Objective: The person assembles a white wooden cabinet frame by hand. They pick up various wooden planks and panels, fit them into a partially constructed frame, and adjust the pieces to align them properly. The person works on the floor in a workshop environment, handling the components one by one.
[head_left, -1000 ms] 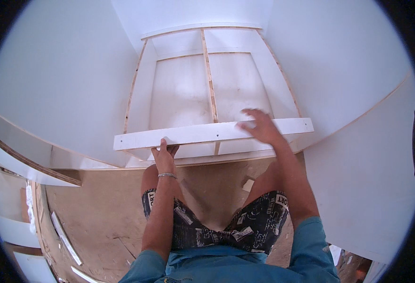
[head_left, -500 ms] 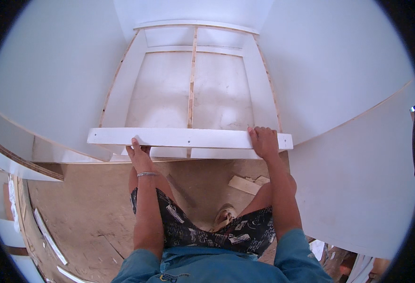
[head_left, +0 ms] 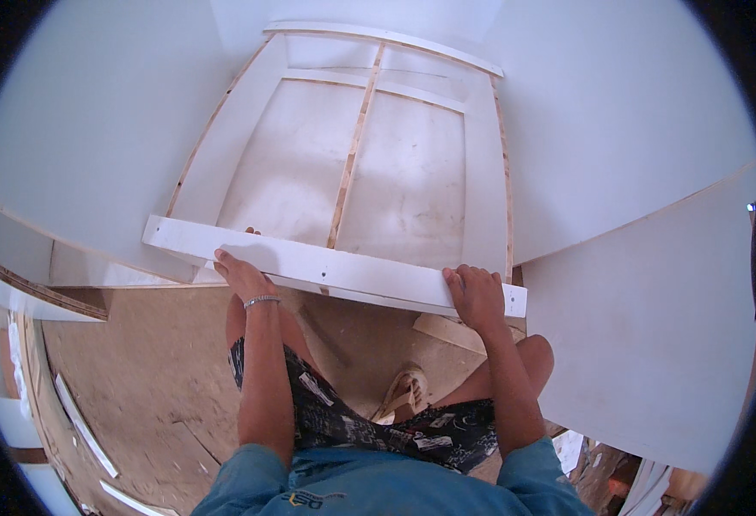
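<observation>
A white wooden frame (head_left: 378, 278) with raw timber edges and a middle divider (head_left: 357, 146) lies between two tall white panels. Its near rail is gripped by both hands. My left hand (head_left: 242, 273) wraps under the rail left of centre, thumb on the near face and fingertips showing over the far edge. Near the rail's right end, my right hand (head_left: 477, 295) has its fingers curled over the top. The frame sits skewed, its right near corner closer to me than its left.
White panels stand at the left (head_left: 103, 129) and right (head_left: 627, 138). Wood offcuts (head_left: 451, 334) lie on the brown floor (head_left: 137, 370) beside my foot. Long white strips (head_left: 85, 426) rest at the lower left. Debris (head_left: 601, 469) is scattered at the lower right.
The frame has turned, its near right end coming toward me and its far end shifting right. Both hands have kept their hold; left fingertips now show above the rail.
</observation>
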Motion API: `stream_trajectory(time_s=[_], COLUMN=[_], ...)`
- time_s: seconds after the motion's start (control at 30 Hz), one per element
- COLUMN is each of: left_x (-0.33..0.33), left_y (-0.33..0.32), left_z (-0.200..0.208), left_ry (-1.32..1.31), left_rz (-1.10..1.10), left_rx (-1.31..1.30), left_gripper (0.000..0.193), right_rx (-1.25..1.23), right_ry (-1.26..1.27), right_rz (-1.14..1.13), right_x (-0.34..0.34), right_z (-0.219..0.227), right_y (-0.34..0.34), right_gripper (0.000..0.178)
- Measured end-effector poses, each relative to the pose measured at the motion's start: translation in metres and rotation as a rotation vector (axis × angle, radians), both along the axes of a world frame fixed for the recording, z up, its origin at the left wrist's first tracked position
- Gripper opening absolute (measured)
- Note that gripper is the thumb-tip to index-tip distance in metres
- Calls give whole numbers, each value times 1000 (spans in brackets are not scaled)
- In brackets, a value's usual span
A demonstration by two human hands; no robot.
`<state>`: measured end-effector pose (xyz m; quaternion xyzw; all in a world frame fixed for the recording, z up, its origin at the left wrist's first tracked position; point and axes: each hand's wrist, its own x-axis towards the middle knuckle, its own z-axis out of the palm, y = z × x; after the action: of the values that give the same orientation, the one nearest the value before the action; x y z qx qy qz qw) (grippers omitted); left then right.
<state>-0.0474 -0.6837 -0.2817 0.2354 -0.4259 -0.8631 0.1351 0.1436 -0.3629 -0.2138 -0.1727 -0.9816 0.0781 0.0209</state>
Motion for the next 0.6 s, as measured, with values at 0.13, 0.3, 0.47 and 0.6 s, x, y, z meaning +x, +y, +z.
stream_trajectory(time_s=[0.13, 0.3, 0.47, 0.6], left_x=[-6, -10, -8, -5], left_y=[9, 8, 7, 3], left_z=[9, 3, 8, 8], left_ry=[-79, 14, 31, 59], left_rz=[106, 189, 147, 150], left_rx=[-53, -51, -9, 17], left_gripper=[66, 59, 55, 52], right_rx=[-6, 24, 22, -34], right_ry=[-15, 5, -15, 19], right_rz=[7, -16, -43, -8], right_x=[-1, 1, 5, 5], right_z=[7, 7, 8, 15], right_y=[-5, -10, -9, -11], right_gripper=[45, 43, 38, 38])
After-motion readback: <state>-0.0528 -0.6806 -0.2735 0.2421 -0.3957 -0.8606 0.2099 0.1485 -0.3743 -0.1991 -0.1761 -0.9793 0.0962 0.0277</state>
